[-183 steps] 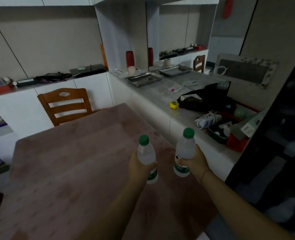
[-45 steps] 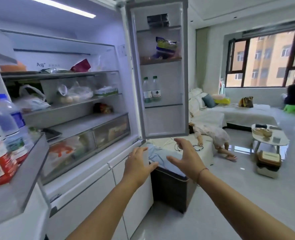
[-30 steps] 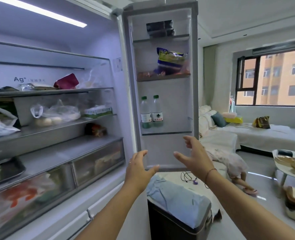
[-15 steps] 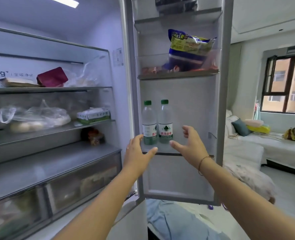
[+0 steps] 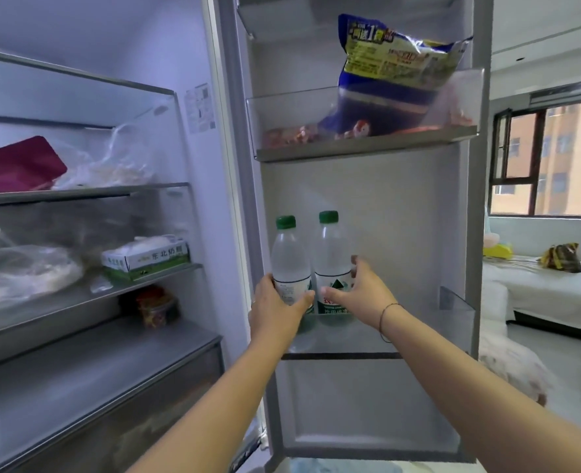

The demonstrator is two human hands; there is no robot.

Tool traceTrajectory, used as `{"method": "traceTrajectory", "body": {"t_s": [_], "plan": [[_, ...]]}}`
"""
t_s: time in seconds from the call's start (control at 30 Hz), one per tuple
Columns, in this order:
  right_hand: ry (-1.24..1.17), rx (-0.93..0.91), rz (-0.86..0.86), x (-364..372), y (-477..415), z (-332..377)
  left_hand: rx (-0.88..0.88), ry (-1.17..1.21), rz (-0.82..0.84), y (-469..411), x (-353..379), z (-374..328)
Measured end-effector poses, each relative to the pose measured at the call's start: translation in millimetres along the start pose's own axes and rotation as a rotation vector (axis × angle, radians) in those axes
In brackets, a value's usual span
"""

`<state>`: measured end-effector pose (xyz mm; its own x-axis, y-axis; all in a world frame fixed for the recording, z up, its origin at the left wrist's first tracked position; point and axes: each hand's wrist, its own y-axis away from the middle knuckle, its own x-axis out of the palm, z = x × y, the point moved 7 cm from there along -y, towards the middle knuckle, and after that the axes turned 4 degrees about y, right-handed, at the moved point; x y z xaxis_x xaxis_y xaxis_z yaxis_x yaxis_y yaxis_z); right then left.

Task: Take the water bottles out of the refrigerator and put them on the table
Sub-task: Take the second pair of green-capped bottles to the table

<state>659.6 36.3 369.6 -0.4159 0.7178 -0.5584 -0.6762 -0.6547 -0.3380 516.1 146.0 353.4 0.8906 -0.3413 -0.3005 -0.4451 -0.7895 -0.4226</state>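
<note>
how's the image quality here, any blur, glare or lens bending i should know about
Head view: the two clear green-capped water bottles and both hands, left and right, look fairly sharp; the plastic-wrapped food on the left shelves is smeared; the bright window looks washed out; the grey fridge door frame bows from wide-angle distortion.

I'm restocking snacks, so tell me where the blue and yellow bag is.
In the head view, the blue and yellow bag stands in the open refrigerator door's upper bin, toward its right side, directly above the shelf holding the two green-capped water bottles.
</note>
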Motion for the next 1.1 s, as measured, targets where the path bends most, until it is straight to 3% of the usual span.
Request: {"method": "traceTrajectory", "body": {"t_s": [0.2, 0.43, 0.73, 0.97, 1.1], "plan": [[-0.039, -0.014, 0.043, 2.9, -19.8, 0.5, -0.011, -0.098, -0.07, -9.0, 6.4, 7.0], [-0.1, -0.034, 0.036, 1.4, -21.6, -3.1, -0.026, 0.077, -0.102, -3.8, 6.6, 11.9], [-0.068, -0.21, -0.077, -9.9, -5.7, 13.0, -0.038, 0.204, -0.21, 1.4, -5.6, 0.7], [-0.29, -0.421, -0.218, -42.4, 14.8, 54.0, 0.065, 0.36, -0.421, 4.1, -55.1, -47.2], [-0.454, -0.513, -0.165, -52.1, 29.9, 87.0, 0.118, 0.346, -0.54, 28.7, -94.5, -59.8]]}}
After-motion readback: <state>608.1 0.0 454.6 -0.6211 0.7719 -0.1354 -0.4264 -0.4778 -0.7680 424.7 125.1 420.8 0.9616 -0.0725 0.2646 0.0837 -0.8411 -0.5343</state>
